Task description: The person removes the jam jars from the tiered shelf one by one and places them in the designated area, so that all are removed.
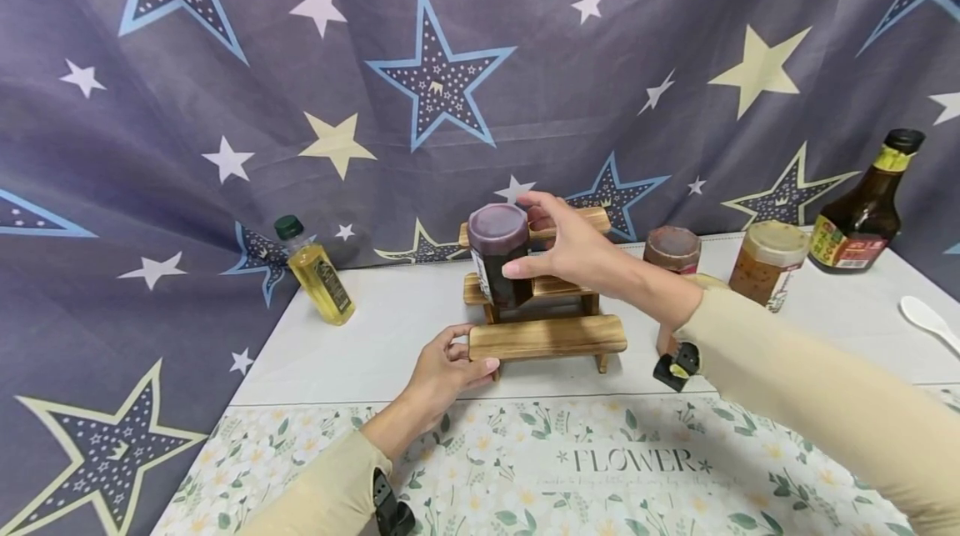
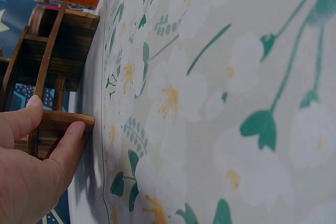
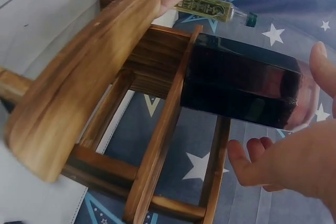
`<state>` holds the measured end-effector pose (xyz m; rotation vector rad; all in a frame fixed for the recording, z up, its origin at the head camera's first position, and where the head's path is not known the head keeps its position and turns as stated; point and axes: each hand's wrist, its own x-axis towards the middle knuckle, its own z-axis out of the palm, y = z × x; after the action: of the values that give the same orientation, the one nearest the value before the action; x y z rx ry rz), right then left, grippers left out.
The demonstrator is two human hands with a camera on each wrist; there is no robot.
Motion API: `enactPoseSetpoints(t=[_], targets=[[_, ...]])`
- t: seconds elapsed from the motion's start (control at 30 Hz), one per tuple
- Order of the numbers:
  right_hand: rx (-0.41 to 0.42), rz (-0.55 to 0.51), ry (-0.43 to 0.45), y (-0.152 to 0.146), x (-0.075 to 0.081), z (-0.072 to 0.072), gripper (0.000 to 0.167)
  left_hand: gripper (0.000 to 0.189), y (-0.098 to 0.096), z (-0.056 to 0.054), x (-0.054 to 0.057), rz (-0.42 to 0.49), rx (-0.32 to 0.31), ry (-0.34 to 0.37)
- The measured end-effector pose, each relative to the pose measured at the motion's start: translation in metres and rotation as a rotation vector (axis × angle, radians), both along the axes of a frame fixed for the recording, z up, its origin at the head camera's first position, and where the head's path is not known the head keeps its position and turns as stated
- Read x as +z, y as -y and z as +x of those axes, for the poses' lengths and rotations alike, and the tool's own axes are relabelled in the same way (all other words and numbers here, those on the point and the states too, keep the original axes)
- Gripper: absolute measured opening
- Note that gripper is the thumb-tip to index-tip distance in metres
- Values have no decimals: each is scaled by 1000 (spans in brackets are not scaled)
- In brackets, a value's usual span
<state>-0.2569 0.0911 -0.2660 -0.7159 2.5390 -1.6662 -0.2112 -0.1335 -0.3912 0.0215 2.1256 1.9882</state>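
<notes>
A small three-step wooden rack (image 1: 547,338) stands on the table. A dark jar with a purplish lid (image 1: 501,257) sits upright at the left end of its middle step; the right wrist view shows the jar's base (image 3: 191,72) against that board. My right hand (image 1: 573,244) is beside the jar with thumb and fingers spread; a gap shows between the fingers (image 3: 239,161) and the jar in the right wrist view. My left hand (image 1: 442,369) grips the left end of the lowest step, its thumb (image 2: 34,106) and fingers on either side of the wood.
An oil bottle with a green cap (image 1: 318,273) stands at the left. To the right are a reddish-brown jar (image 1: 672,248), partly behind my right arm, an orange-brown jar (image 1: 768,265), a dark sauce bottle (image 1: 862,211) and a white spoon (image 1: 930,319). A star-patterned cloth (image 1: 450,186) hangs behind.
</notes>
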Motion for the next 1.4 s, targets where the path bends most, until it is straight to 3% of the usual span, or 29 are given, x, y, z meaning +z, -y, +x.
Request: enactPoseSetpoints(t=[0.57,1.4], targets=[[63,-84,-1,21,-6,-12,92,63,1,1,2,-4,-5,-1],[-3,-157,-23,20,-16,-15,80,64,0,1,2,-8,-2,6]])
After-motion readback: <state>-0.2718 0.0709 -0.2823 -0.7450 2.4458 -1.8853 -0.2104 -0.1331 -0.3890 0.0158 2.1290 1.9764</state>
